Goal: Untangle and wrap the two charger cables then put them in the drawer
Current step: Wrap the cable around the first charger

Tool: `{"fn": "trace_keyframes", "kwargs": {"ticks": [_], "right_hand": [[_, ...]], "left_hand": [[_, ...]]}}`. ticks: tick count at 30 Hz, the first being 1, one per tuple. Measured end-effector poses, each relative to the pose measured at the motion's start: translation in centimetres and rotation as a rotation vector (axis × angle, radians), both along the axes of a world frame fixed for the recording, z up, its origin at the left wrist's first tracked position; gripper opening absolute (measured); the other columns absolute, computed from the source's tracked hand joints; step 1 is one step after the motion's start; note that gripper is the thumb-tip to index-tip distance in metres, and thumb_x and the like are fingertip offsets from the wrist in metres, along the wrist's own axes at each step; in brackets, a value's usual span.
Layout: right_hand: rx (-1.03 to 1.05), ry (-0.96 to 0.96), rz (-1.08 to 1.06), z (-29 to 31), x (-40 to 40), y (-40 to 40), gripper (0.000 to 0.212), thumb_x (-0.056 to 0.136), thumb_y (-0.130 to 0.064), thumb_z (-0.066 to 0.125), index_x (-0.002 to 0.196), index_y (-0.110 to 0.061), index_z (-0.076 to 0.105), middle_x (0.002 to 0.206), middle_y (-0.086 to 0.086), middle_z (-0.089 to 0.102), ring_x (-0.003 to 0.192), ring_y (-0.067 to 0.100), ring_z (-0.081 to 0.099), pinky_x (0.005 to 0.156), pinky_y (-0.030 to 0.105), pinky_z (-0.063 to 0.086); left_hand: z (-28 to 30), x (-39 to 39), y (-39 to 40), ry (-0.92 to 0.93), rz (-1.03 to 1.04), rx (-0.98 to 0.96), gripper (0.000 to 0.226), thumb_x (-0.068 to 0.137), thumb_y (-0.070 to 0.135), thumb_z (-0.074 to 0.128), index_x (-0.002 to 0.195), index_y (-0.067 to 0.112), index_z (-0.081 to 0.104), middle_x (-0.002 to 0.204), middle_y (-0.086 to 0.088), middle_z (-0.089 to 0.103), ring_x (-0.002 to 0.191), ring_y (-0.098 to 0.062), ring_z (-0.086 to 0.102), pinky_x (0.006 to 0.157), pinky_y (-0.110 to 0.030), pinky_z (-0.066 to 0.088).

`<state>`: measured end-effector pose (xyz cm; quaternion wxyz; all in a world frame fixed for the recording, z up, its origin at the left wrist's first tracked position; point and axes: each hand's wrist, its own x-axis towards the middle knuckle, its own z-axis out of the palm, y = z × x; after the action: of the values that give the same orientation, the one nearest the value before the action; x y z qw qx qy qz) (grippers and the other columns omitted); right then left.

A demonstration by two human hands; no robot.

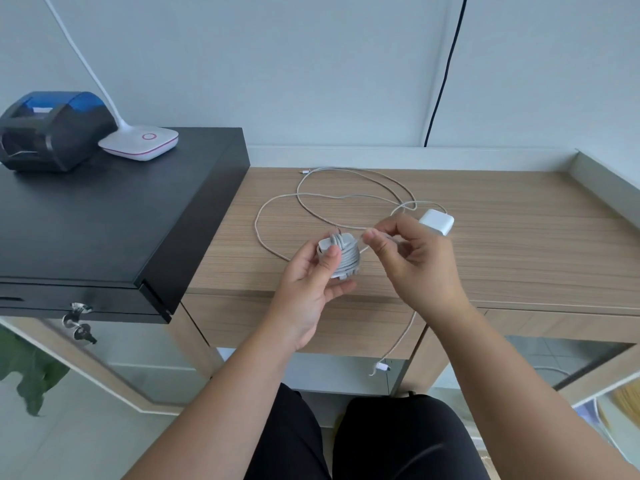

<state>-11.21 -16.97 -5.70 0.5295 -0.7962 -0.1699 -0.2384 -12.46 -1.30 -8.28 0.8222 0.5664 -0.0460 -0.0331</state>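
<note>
A white charger brick [337, 258] with cable already wound around it in tight coils is gripped in the left hand [311, 282], thumb laid across its face, and is held just above the front edge of the wooden desk [519, 244]. The free run of that cable is pinched between thumb and forefinger of the right hand [412, 258], just to the right of the brick and level with it. A second charger [437, 221] is seen lying on the desk just behind the right hand, its loose cable [277, 202] spread in wide loops across the desktop, with one end [381, 367] hanging over the front edge. A black cash drawer [114, 209] stands to the left, and a small printer [52, 129] and a white lamp base [140, 142] are set on it.
</note>
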Motion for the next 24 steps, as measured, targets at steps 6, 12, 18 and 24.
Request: {"fn": "trace_keyframes", "kwargs": {"ticks": [6, 12, 18, 24], "right_hand": [[-0.251, 0.019, 0.131, 2.6, 1.1, -1.5, 0.011, 0.083, -0.019, 0.074, 0.076, -0.011, 0.07, 0.062, -0.015, 0.059, 0.055, -0.001, 0.051, 0.054, 0.009, 0.032], [-0.053, 0.165, 0.254, 1.6, 2.3, -1.7, 0.014, 0.087, -0.028, 0.065, 0.082, -0.016, 0.07, 0.071, 0.012, 0.063, 0.062, 0.028, 0.046, 0.058, 0.037, 0.04], [0.167, 0.204, 0.225, 0.7, 1.8, -1.5, 0.009, 0.085, -0.018, 0.071, 0.08, -0.01, 0.071, 0.067, 0.034, 0.053, 0.064, 0.022, 0.043, 0.06, 0.031, 0.036], [0.208, 0.214, 0.227, 0.9, 2.0, -1.1, 0.007, 0.085, -0.016, 0.071, 0.078, -0.013, 0.07, 0.065, 0.007, 0.057, 0.064, 0.021, 0.047, 0.063, 0.035, 0.04]], "left_hand": [[0.0, 0.1, 1.4, -0.099, -0.023, 0.122, 0.039, 0.087, 0.021, 0.068, 0.123, 0.021, 0.055, 0.107, 0.005, 0.069, 0.095, -0.011, 0.067, 0.082, -0.031, 0.055], [0.9, 0.0, 2.0, -0.032, -0.095, -0.108, 0.062, 0.069, 0.04, 0.083, 0.122, 0.015, 0.06, 0.11, -0.005, 0.071, 0.097, -0.025, 0.071, 0.074, -0.03, 0.057], [0.8, 0.2, 1.6, 0.007, -0.087, -0.017, 0.074, 0.056, 0.06, 0.084, 0.117, 0.023, 0.066, 0.118, -0.003, 0.069, 0.108, -0.021, 0.066, 0.074, -0.034, 0.057], [1.0, 0.3, 1.4, -0.021, -0.081, -0.139, 0.065, 0.07, 0.039, 0.083, 0.127, 0.02, 0.057, 0.12, -0.014, 0.065, 0.096, -0.022, 0.069, 0.071, -0.028, 0.057]]}}
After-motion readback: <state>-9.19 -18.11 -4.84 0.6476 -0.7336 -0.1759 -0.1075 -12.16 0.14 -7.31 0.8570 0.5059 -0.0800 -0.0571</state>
